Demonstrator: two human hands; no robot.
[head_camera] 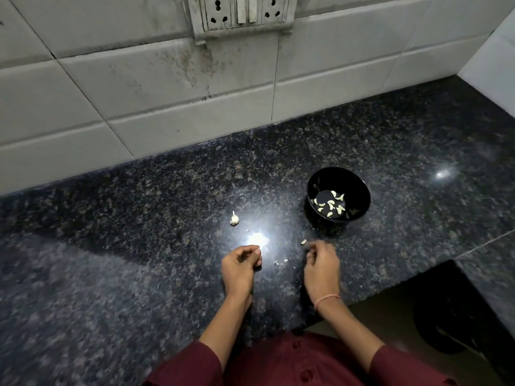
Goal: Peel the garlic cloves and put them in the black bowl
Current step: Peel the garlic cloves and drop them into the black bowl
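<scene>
Granite, dark and speckled, makes up the bench [139, 218] in front of you. Your left hand [241, 263] sits low over it with the fingers curled in toward the thumb. A pale speck shows at the fingertips, but glare on the bench lies right behind it, so I cannot tell whether that grip holds anything. Your right hand [320, 260] is well apart from the left, also curled, and blurred. Its grip cannot be read either. A thin band [327, 298] circles that wrist.

A loose clove [303, 242] lies on the bench just beside your right fingertips. Between your hands lie a few peel scraps [280, 262]. A garlic piece [234, 218] with a short stem stands beyond your left hand.

The bowl [354, 185] stands upright beyond your right hand, and about ten peeled cloves [330, 204] lie on its bottom.

Behind the bench rises a stained tile wall [139, 93] with a socket plate [242, 12].
</scene>
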